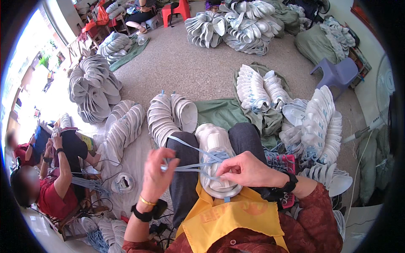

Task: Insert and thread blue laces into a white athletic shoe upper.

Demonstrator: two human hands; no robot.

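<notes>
A white shoe upper (213, 138) lies between my knees, its toe pointing away from me. Light blue shoelace (190, 169) crosses its opening, and strands stretch off to the left. My left hand (157, 170) is raised beside the shoe, thumb and fingers closed on those strands. Over the right side of the lacing, my right hand (249, 169) pinches with thumb and forefinger where the lace runs to its fingertips; the exact bit held is partly hidden. A blue tab (227, 199) shows at the shoe's near end, above my yellow apron (236, 217).
Curved stacks of white uppers stand ahead (162, 118) and at right (318, 122). Beside my right knee is a pink basket (288, 162) with blue laces. A purple stool (336, 74) and a fan (384, 88) stand right. A co-worker in red (57, 194) sits left.
</notes>
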